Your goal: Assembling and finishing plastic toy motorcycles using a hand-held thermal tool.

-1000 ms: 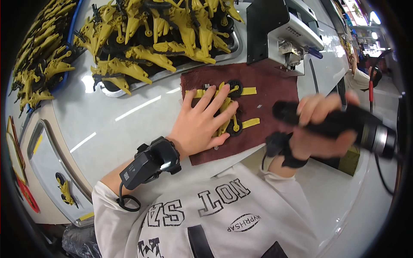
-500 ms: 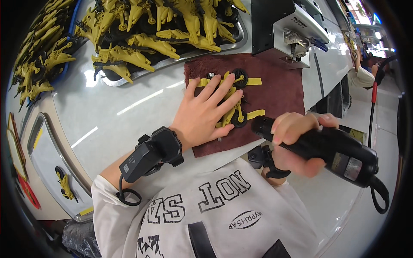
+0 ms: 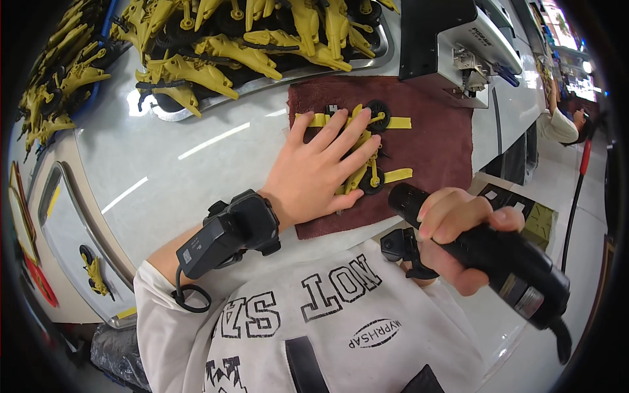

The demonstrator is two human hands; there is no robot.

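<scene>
My left hand [image 3: 314, 170] lies flat with fingers spread over a yellow toy motorcycle [image 3: 358, 175] with black wheels. The toy rests on a dark red cloth [image 3: 439, 141], and the hand hides much of its body. Yellow strips [image 3: 400, 122] stick out from beside its wheels on the cloth. My right hand [image 3: 455, 223] is wrapped round a thick black corded power tool [image 3: 514, 272]. Its round front end points toward the near wheel, a little apart from it, beyond the cloth's right front edge.
A metal tray [image 3: 385, 52] heaped with yellow motorcycles stands at the back. To its right is a white-and-black machine [image 3: 458, 56]. More yellow parts [image 3: 62, 85] fill the far left. A pale tray [image 3: 62, 196] holds one motorcycle. Another person [image 3: 557, 126] is at far right.
The right hand and tool have swung slightly, with the tool's rear end lower. The tool's front end is a little farther from the cloth. The left hand stays spread over the toy motorcycle.
</scene>
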